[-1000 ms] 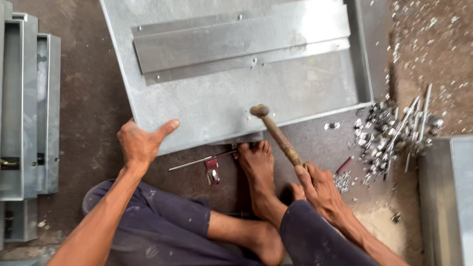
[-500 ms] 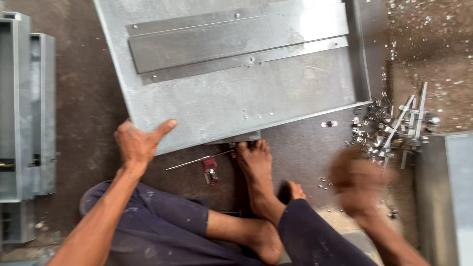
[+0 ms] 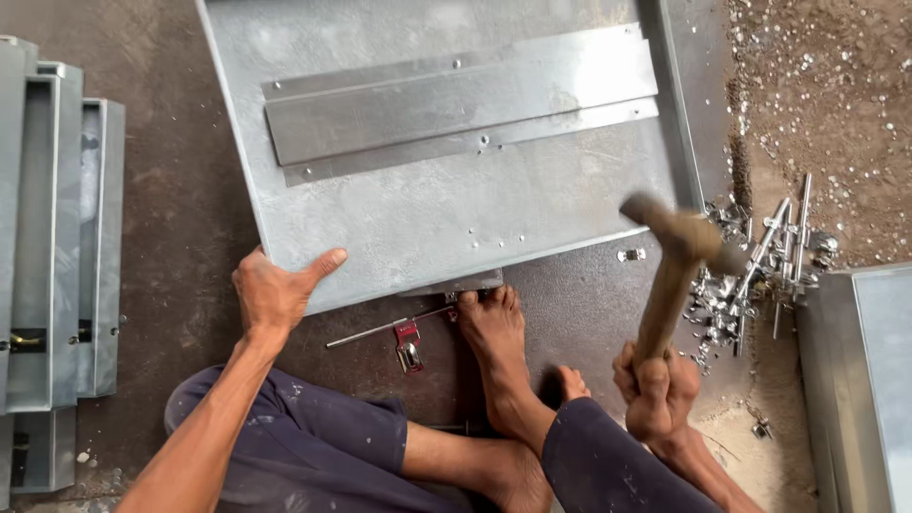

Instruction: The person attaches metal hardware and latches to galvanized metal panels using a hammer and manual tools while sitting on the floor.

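While our left hand point(image 3: 274, 296) is pressing spread fingers on the metal panel point(image 3: 456, 199), our right hand point(image 3: 657, 389) is gripping the hammer point(image 3: 676, 271), fingers wrapped tight.

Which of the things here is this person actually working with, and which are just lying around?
In use:
- hammer, gripped in the right hand
- galvanised sheet-metal panel, its edge pressed by the left hand

Lying about:
- pile of bolts and rods
- padlock beside a thin rod
- stacked metal channels
- metal box
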